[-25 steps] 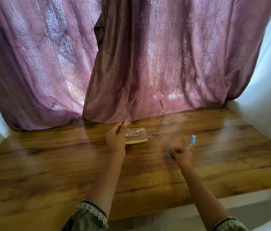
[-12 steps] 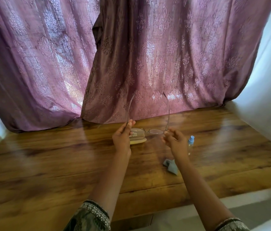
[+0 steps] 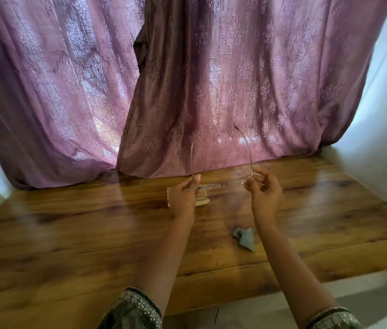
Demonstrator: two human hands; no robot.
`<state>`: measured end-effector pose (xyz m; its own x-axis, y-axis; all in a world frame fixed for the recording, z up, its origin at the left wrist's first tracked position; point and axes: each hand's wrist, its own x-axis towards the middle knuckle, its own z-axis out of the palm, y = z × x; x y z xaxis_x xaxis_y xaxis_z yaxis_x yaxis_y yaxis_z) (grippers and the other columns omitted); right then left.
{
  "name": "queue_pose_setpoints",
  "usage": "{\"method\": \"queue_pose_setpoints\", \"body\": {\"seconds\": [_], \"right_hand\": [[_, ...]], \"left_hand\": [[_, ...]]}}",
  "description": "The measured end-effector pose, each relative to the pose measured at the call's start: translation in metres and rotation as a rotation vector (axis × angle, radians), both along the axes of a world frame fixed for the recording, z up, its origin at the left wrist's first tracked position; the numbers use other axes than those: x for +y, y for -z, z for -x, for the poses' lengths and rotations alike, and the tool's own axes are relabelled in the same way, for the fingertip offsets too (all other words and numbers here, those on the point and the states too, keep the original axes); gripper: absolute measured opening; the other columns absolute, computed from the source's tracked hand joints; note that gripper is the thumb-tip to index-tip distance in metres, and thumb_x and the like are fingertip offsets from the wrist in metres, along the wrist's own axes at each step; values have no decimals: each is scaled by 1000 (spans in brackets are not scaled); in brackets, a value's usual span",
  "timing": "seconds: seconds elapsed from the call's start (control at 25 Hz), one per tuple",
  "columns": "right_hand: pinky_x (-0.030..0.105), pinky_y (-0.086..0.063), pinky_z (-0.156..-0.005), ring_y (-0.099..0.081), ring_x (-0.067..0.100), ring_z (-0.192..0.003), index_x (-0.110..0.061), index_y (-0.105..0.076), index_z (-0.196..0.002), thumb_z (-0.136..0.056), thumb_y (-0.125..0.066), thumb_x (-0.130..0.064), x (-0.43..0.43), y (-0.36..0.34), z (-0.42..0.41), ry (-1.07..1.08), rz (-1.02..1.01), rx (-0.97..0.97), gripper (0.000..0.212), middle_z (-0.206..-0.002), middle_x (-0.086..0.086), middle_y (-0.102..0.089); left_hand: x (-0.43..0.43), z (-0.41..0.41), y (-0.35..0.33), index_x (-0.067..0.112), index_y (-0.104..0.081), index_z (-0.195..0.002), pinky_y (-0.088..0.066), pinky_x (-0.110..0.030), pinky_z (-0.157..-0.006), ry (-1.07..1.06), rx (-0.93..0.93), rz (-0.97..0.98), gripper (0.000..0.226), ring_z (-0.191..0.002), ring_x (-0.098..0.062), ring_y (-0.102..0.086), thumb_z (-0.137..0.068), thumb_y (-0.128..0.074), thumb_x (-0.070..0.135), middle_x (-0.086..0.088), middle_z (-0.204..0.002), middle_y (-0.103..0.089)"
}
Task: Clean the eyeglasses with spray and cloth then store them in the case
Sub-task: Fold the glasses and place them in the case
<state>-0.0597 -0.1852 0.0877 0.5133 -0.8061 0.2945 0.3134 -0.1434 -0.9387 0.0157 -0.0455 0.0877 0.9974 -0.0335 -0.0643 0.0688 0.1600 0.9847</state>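
I hold thin-framed eyeglasses (image 3: 222, 184) above the wooden table, lenses toward me and both temple arms spread and pointing up toward the curtain. My left hand (image 3: 184, 198) pinches the left hinge and my right hand (image 3: 262, 193) pinches the right hinge. A cream glasses case (image 3: 201, 201) lies on the table, mostly hidden behind my left hand. The grey-blue cloth (image 3: 244, 238) lies crumpled on the table below my right wrist. The spray bottle is hidden behind my right hand.
The wooden table (image 3: 69, 245) runs back to a purple patterned curtain (image 3: 187, 91) that drapes onto its far edge. White walls (image 3: 382, 138) close in at both sides. The table's near edge runs along the lower right.
My right hand let go of the cloth, which now lies on the table, and rose to take the right hinge. The glasses lifted off the case and spread open between both hands.
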Motion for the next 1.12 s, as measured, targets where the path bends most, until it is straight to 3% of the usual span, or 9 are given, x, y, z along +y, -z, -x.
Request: {"method": "queue_pose_setpoints", "body": {"seconds": [0.2,0.32,0.4,0.48,0.56,0.68,0.92,1.0,1.12], "right_hand": [[42,-56,-74,-61,15,-63,-24,-62,-87,-81,-59,5,0,-2,7,56,70,41,29,-65,-1,-61],[40,-54,-68,-61,22,-62,-34,-63,-80,-80,-60,0,0,-2,8,101,117,90,34,-60,0,-59],[27,-52,-65,-63,24,-62,-33,-65,-77,-78,-61,-3,0,-1,7,146,176,172,29,-63,5,-63],[5,-41,-59,-59,12,-59,-21,-70,-80,-77,-64,-4,3,-2,9,188,248,236,19,-70,10,-68],[0,-37,-56,-54,4,-58,-12,-72,-84,-77,-64,-2,6,-6,13,204,279,266,14,-72,10,-69],[-2,-35,-54,-54,5,-59,-9,-73,-88,-79,-63,-2,6,-7,14,172,266,285,15,-72,7,-68],[2,-39,-52,-58,6,-61,-15,-72,-87,-80,-63,-7,3,-3,16,136,153,343,14,-71,5,-69],[14,-46,-60,-63,13,-65,-20,-71,-79,-79,-63,-9,1,-4,16,141,123,349,13,-69,5,-69],[33,-52,-70,-68,22,-70,-29,-65,-66,-77,-65,-9,-4,-3,14,99,77,327,24,-62,-2,-67]], "left_hand": [[0,6,-5,14,-64,-114,-51,-11,-61,36,-189,-136,26,-63,-2,-56,-89,-57,21,9,-94,-66],[1,5,0,12,-62,-116,-55,-23,-73,25,-258,-228,29,-65,-3,-58,-90,-55,21,-3,-103,-70],[1,4,2,11,-62,-116,-55,-28,-77,10,-289,-277,29,-70,-8,-61,-90,-55,22,-7,-102,-72],[1,4,2,11,-62,-116,-54,-25,-75,-4,-305,-283,29,-71,-10,-62,-90,-55,21,-8,-101,-72],[0,3,0,11,-63,-116,-52,-20,-73,-6,-311,-278,28,-72,-10,-62,-90,-56,21,-7,-101,-72],[2,0,3,14,-65,-114,-46,-19,-82,-36,-366,-378,27,-93,-15,-64,-90,-55,23,-7,-105,-70],[3,-2,2,11,-62,-117,-45,-12,-85,38,-636,-529,31,-88,-10,-55,-90,-50,2,-4,-100,-60],[5,-4,2,16,-60,-120,-39,-2,-80,171,-749,-620,42,-84,-8,-47,-87,-46,-7,0,-94,-48],[9,-10,4,19,-61,-119,-39,-4,-76,270,-804,-626,46,-81,-9,-46,-87,-43,-9,2,-92,-44]]}}
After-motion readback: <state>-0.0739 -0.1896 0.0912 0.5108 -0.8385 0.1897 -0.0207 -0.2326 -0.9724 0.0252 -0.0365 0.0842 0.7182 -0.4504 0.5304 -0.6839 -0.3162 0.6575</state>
